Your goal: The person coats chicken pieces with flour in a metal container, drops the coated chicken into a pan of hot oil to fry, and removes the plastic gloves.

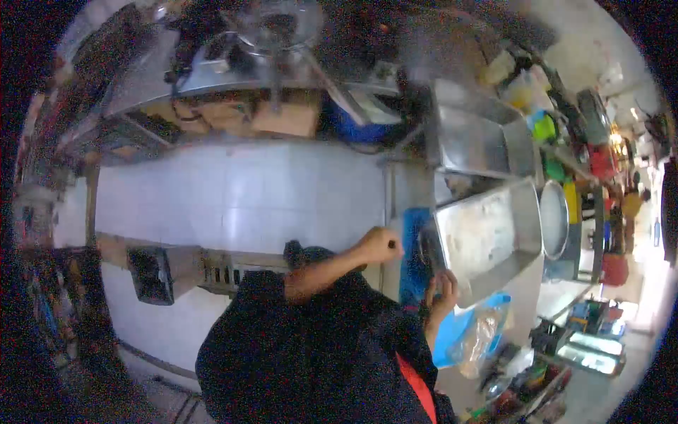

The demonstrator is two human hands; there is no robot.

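Observation:
My left hand (381, 246) is closed in a fist beside a blue board (412, 244). A small dark round end shows at the fist, but I cannot make out what it belongs to. My right hand (441, 291) has its fingers bent at the near corner of a large steel tray (480, 240). Whatever it grips is too blurred to name. Between the board and the tray lies a dark object (429, 247) of unclear kind, close to my right fingertips.
Behind the tray sits a steel basin (473, 141). A round metal pan (554, 219) stands to the right. Near my right forearm lies a clear plastic bag (479, 343) on blue plastic (446, 339). A long-handled pan (279, 35) is on the back counter; a dark bin (152, 275) stands left.

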